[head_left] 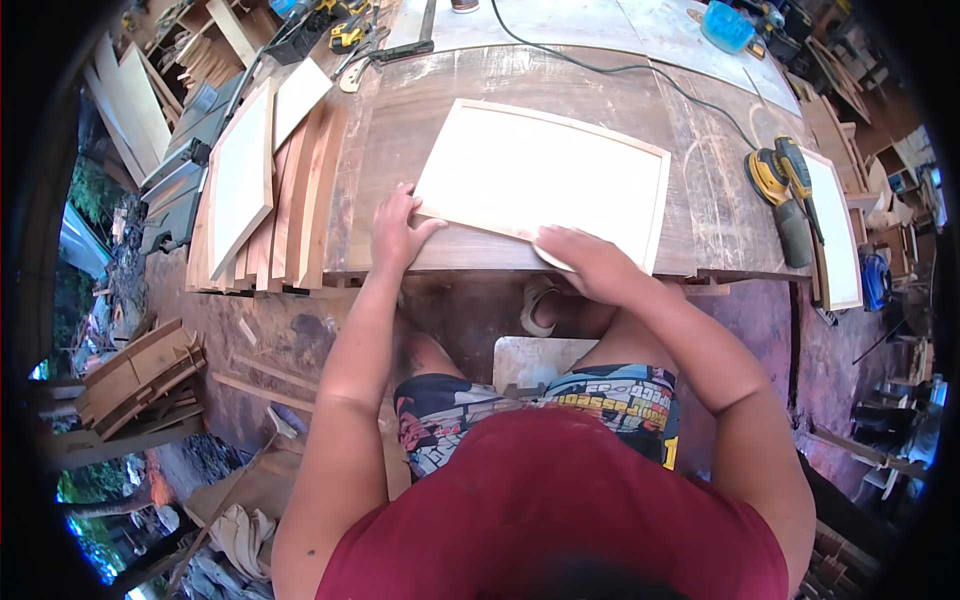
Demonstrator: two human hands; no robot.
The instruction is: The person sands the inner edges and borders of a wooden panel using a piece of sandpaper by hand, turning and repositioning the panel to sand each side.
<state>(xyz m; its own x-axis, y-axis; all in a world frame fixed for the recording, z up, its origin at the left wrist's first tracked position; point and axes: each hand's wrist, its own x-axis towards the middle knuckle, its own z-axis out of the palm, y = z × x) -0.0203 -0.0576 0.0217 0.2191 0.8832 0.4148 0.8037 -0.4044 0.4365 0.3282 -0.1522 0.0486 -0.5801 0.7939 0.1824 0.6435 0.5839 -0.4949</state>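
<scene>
A white panel with a thin wooden frame (545, 165) lies tilted across the brown workbench (400, 130). My left hand (400, 232) grips its near left corner, the thumb along the near edge and the fingers at the left side. On the near edge, right of the middle, rests my right hand (592, 262), palm down. Under that palm shows the rim of a pale, round-edged flat piece (552, 258), which looks like a sanding disc; most of it is hidden by the hand.
A yellow and black orbital sander (768, 178) rests at the bench's right side, by another framed white panel (832, 230). At left, wooden boards (295, 205) lean beside a framed panel (243, 180). A dark cord (600, 68) crosses the back. A clamp (405, 50) lies behind.
</scene>
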